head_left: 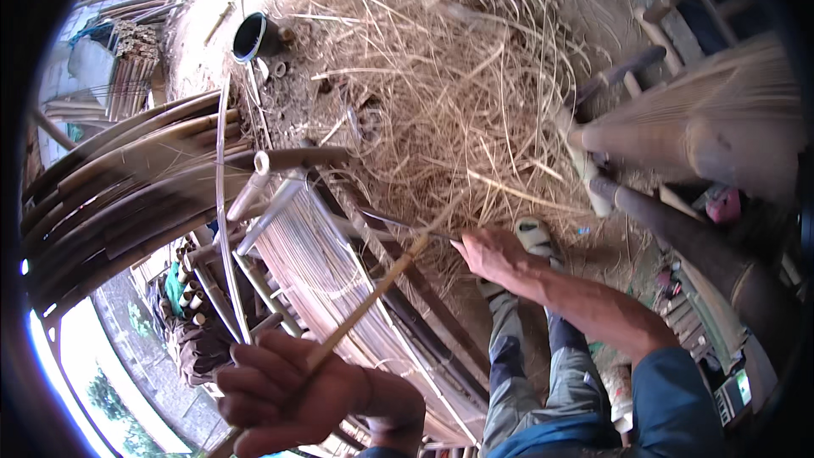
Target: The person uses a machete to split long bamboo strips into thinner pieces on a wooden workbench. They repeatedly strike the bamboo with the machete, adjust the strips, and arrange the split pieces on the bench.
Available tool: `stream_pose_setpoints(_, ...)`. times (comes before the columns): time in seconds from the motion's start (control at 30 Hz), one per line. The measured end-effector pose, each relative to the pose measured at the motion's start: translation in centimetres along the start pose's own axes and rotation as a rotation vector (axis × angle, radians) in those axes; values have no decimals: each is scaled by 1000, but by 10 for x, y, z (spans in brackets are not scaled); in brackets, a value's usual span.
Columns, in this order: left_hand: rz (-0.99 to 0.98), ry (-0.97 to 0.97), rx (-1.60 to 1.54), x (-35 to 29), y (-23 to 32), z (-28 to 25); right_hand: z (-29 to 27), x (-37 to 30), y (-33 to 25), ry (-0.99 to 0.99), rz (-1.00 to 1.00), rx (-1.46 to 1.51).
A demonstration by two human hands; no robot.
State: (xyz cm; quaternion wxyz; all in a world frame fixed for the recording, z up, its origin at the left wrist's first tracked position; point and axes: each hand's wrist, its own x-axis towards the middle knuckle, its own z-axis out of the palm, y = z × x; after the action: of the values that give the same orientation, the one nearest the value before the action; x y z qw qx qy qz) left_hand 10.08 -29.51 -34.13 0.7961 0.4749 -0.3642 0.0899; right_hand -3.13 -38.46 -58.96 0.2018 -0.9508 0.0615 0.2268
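One bamboo strip [370, 302], one knife [398, 222]
Left hand [292, 386] curls around the strip; right hand [498, 259] clasps the knife, its blade crossing the strip near heaped shavings [449, 102].

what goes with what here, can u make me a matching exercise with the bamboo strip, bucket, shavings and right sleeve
Things:
1. bamboo strip
2. bucket
3. shavings
4. right sleeve

Places, colours or states:
A. pale, in a tangled heap
B. blue
C. held in the left hand
D. dark, with a round open mouth

Right pairs: 1-C, 2-D, 3-A, 4-B
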Motion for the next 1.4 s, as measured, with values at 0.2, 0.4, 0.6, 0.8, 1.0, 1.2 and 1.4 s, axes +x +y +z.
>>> stream_pose_setpoints(0.2, -42, 89, 142, -32, -53, -21, 114, 50, 38, 202, 11, 96)
stream_pose_setpoints(0.4, 31, -49, 198, -17, -44, -43, 209, 78, 101, 112, 32, -301)
stream_pose_setpoints(0.6, 76, 290, 552, -60, -86, -47, 192, 95, 108, -129, 233, 481)
stream_pose_setpoints(0.8, -182, 23, 169, -165, -170, -71, 149, 75, 83, 63, 72, 790)
stream_pose_setpoints(1.0, -96, 6, 266, -151, -175, -61, 241, 119, 118, 260, 127, 267)
stream_pose_setpoints(1.2, -106, -42, 252, -162, -166, -81, 352, 95, 207, -208, 536, 449)
stream_pose_setpoints(1.4, -201, 27, 205, -153, -147, -114, 348, 110, 208, -306, 596, 605)
